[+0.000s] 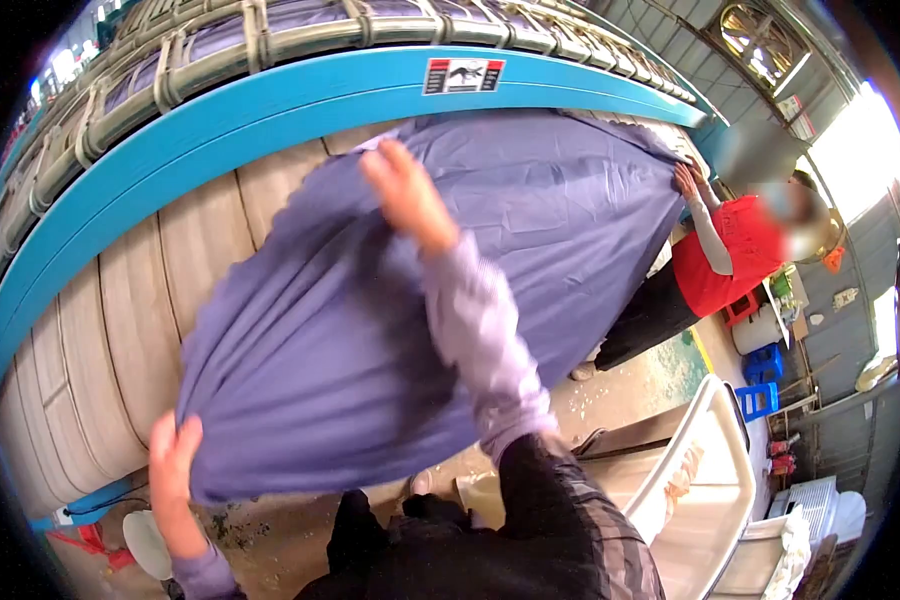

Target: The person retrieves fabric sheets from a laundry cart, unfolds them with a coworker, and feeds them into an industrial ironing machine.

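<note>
A large purple-blue cloth (400, 270) is spread over the pale padded feed surface (135, 300) of a machine and hangs down at its front edge. At the lower left, my left hand (174, 465) pinches the cloth's left corner, where folds gather. My right hand (410, 195) is raised above the cloth near its far edge, fingers stretched out and somewhat blurred, with nothing visible in it. On the right, a co-worker in a red shirt (735, 250) has both hands at the cloth's far right end.
A blue guard bar (320, 105) with a warning label (464, 76) runs across behind the cloth, below rollers wrapped in straps. A white bin (705, 490) stands at the lower right. Blue stools (758, 400) and a wall fan (760, 45) are farther right.
</note>
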`<state>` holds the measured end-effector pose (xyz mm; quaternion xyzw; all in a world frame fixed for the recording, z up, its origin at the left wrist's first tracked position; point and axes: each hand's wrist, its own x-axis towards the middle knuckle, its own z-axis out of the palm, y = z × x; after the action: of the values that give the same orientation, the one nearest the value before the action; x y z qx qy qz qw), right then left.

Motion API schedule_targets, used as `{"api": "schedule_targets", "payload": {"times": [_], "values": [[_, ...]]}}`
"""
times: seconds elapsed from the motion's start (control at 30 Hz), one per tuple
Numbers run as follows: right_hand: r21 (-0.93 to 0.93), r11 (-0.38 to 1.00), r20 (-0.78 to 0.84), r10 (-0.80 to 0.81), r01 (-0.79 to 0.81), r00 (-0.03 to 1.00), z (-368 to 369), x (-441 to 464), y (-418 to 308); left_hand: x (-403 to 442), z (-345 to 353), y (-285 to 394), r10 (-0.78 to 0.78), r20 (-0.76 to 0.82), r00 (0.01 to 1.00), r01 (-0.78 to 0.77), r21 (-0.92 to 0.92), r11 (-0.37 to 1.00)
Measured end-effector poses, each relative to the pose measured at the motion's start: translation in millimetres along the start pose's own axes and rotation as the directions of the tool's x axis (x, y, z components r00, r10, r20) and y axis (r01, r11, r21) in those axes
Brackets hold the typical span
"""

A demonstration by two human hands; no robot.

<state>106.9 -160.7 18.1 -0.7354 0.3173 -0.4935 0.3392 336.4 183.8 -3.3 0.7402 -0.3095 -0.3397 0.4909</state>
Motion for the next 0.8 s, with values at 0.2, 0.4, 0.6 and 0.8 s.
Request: {"api": "schedule_targets", "payload": {"times": [0.2,0.4,0.6,0.8], "values": [[-0.214,0.962,0.431,-0.061,0.168,0.9,101.5,-163.0,-79.4,128.5,-43.8,44.9,0.494,-0.119,0.861,-0.467,0.2,0.861],[-0.517,0.705,0.375,-0.324,0.486,0.869,179.8,-84.8,-63.4,16.3,-152.6,-49.5,-0.216,0.085,0.973,0.215,0.012,0.976],[-0.677,0.542,0.318,-0.394,0.497,0.862,219.8,1.1,-45.8,69.2,-66.2,-244.0,-0.346,0.004,0.938,0.344,0.102,0.933],[-0.354,0.829,0.218,-0.376,0.432,0.901,192.7,-44.8,-102.7,57.5,-13.4,-191.6,-0.436,0.04,0.899,0.433,0.067,0.899]]}}
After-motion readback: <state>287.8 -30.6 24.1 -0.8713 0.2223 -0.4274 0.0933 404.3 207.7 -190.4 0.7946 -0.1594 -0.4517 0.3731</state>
